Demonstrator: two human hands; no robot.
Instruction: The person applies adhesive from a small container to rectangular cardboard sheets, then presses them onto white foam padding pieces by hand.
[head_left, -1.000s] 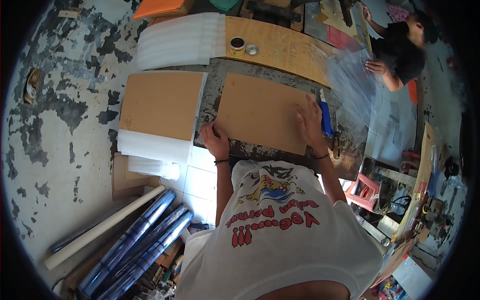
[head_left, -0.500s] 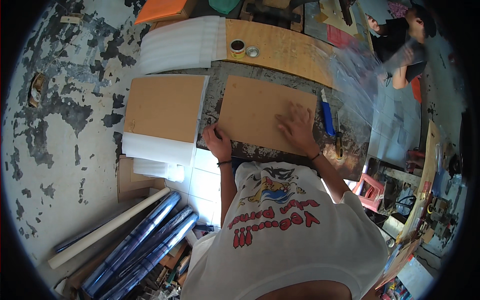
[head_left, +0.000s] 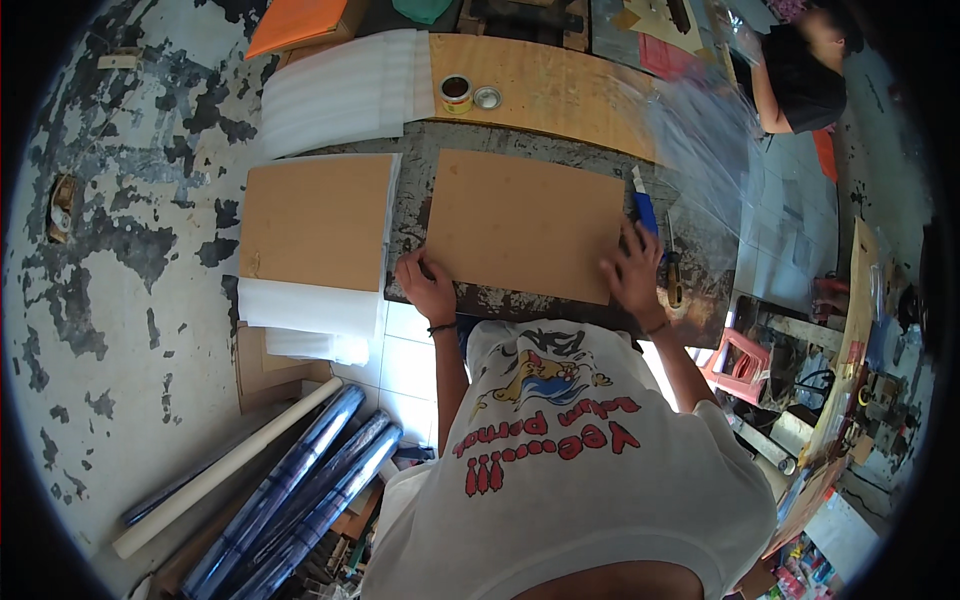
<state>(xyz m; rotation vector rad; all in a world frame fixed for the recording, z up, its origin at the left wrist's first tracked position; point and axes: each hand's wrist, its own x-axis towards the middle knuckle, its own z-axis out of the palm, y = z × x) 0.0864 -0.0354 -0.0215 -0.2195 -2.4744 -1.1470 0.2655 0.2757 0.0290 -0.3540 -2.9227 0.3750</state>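
A flat brown board (head_left: 525, 225), like hardboard, lies on the dark worn tabletop before me. My left hand (head_left: 427, 287) is at its near left corner, fingers curled around the edge with the thumb on the board's side. Fingers apart, my right hand (head_left: 635, 270) rests at the right edge of the board. Its fingertips reach the blue handle of a utility knife (head_left: 645, 212), whose blade points away from me; whether they touch it I cannot tell. Beside that hand lies a screwdriver (head_left: 675, 280) with a dark and yellow handle.
Left of the board, another brown board (head_left: 315, 222) lies on white foam sheets (head_left: 310, 308). More foam sheets (head_left: 335, 92), an open can (head_left: 456, 92) and its lid (head_left: 487, 97) are farther back. Clear plastic (head_left: 700, 125) covers the far right, near another person (head_left: 800, 80). Rolls (head_left: 290, 480) lean lower left.
My right hand has slid off the board's face to its right edge, towards the knife. My left hand keeps to the corner. The other person's arm has shifted.
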